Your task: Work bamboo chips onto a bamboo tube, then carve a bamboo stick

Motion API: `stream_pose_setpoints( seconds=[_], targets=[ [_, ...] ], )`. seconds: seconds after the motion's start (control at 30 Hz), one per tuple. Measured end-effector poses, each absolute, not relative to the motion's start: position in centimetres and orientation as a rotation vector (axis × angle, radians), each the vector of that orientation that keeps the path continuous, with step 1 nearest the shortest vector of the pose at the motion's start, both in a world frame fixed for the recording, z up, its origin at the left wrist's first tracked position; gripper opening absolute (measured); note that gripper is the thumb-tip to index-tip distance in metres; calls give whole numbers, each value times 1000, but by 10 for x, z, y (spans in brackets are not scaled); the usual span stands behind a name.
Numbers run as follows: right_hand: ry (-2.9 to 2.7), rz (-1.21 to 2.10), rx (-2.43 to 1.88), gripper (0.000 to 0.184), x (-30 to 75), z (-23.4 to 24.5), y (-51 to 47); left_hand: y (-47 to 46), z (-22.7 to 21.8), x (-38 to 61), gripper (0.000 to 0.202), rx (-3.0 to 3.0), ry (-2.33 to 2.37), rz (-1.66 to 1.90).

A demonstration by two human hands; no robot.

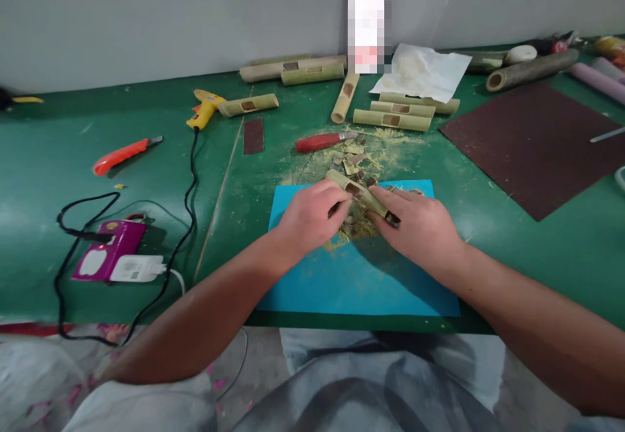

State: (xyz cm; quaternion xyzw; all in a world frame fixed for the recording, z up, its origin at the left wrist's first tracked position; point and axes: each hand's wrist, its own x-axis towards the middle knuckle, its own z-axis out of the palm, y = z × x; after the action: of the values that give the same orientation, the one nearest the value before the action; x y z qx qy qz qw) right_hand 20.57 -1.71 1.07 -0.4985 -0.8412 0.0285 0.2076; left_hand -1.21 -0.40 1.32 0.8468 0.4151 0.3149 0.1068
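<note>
R hand (pixel 422 224) was wrapped round the bamboo tube's (pixel 367 202) near end, prob. steadying it over the blue sheet (pixel 336 282) to catch dust (pixel 361 227), while L hand (pixel 315 214) curled by the hole (pixel 353 187), any pinch impossible to tell!

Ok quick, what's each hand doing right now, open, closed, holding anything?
Left hand: curled closed beside the opening in the bamboo tube; can't tell whether it grips anything.
Right hand: closed, holding the bamboo tube.
</note>
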Motion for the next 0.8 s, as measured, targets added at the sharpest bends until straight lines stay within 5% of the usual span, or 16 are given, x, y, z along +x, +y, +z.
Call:
stream_pose_setpoints(
  seconds=[0.8],
  targets=[
    [-2352,78,-1425,39,205,13,-19,-5,16,-12,17,2470,1263,876]
  ],
)
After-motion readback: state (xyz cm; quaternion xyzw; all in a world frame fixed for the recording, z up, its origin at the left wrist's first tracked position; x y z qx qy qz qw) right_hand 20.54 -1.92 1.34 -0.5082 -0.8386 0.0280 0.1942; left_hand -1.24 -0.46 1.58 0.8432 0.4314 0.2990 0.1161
